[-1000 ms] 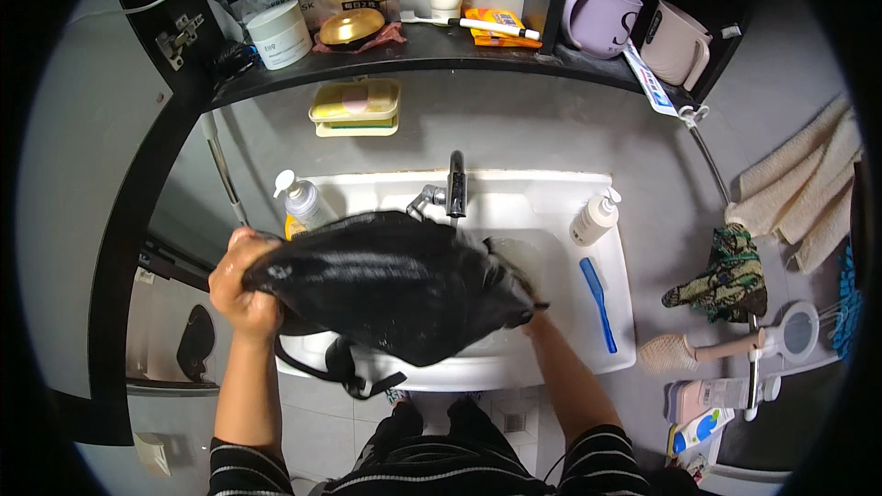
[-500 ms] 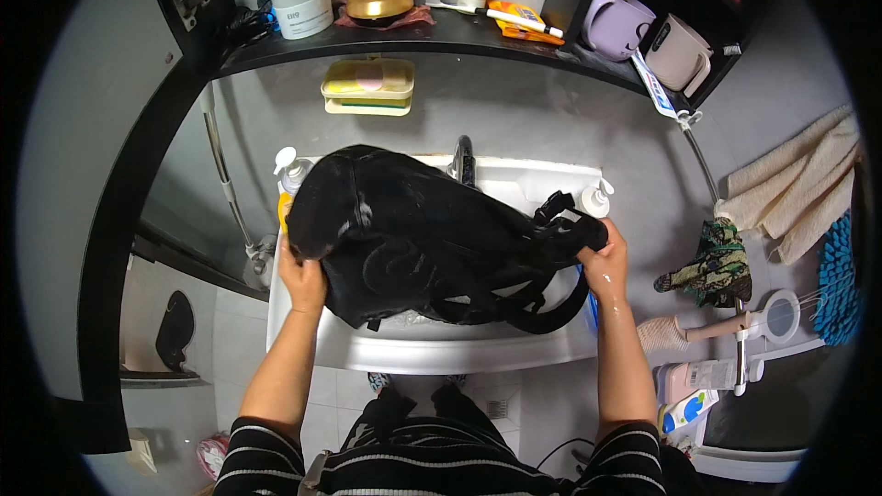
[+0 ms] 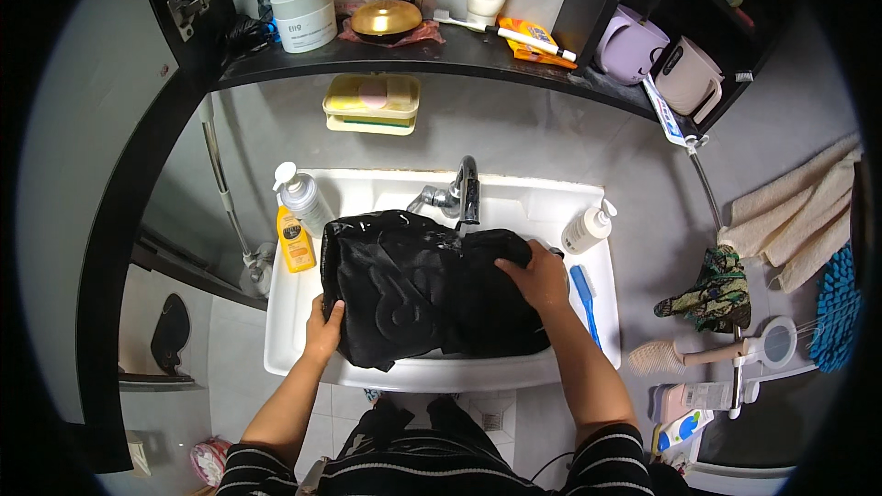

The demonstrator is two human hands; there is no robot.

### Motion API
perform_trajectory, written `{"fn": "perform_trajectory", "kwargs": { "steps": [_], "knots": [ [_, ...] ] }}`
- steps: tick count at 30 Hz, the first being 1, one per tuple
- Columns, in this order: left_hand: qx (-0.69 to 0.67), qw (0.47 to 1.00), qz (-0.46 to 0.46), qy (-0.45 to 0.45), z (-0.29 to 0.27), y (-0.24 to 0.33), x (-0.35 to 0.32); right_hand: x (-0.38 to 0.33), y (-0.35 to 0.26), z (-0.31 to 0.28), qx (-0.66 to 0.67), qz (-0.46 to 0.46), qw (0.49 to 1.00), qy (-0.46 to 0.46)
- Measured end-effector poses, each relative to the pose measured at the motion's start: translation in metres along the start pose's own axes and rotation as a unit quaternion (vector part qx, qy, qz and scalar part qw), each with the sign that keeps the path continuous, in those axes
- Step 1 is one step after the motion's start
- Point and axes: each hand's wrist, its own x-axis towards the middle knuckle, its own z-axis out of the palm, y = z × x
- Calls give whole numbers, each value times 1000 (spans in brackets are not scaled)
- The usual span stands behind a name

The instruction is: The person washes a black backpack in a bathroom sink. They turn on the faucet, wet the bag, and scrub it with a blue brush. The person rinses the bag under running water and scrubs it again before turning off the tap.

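Observation:
A wet black backpack lies across the white sink, filling most of the basin, its padded side partly up. My left hand is closed on its near left edge, with the thumb on top and the other fingers mostly hidden beneath. On the bag's right part my right hand grips the fabric, thumb pointing left over it. The chrome faucet hangs over the bag's far edge, where the black cloth glistens.
Left of the bag stand a clear pump bottle and a yellow bottle. At the right are a white pump bottle and a blue brush. A black shelf holding toiletries and cups overhangs the far side.
The backpack has come down into the sink from above it and been turned, uncovering the faucet and the bottles. My right hand has shifted left from the strap end onto the bag's body.

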Motion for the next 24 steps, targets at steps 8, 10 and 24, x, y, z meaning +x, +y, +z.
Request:
{"fn": "perform_trajectory", "kwargs": {
  "steps": [8,10,24],
  "knots": [
    [316,858,403,28,31,173,29,22,-35,-22,-21,-56,997,-43],
    [333,835,434,-60,57,196,56,33,-38,-16,67,-83,992,-66],
    [-105,946,44,-304,72,168,70,47,32,36,26,-150,988,-20]
  ]
}}
